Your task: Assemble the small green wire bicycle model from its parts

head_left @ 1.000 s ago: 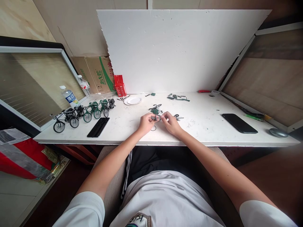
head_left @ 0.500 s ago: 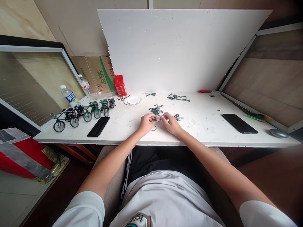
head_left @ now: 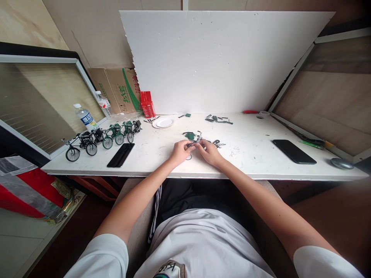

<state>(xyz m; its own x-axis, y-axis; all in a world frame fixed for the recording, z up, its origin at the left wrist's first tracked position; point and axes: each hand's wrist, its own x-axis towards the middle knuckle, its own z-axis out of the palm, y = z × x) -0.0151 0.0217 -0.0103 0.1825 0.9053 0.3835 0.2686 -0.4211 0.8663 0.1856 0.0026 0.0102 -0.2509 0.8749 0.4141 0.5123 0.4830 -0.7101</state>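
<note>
My left hand [head_left: 179,151] and my right hand [head_left: 210,151] meet near the table's front edge, fingertips closed together. Between them is a small model bicycle part [head_left: 199,136], whose thin handlebar-like end sticks up above the fingers. The rest of it is hidden by my fingers. Just behind lies a dark green piece [head_left: 189,136] with black bits around it. A thin dark ring [head_left: 189,157] rests below my left fingertips. Loose black parts [head_left: 218,144] lie right beside my right hand.
Several model bicycles, black [head_left: 81,144] and green [head_left: 113,135], stand at left by a phone [head_left: 121,155]. White plates [head_left: 162,122], a red box [head_left: 147,104] and small green parts [head_left: 218,119] sit toward the back. Another phone [head_left: 294,151] lies right. A white board [head_left: 226,61] stands behind.
The model bicycle part has turned in my fingers, its upright end now further right. My two hands have drawn slightly closer together. The loose pieces on the table stay put.
</note>
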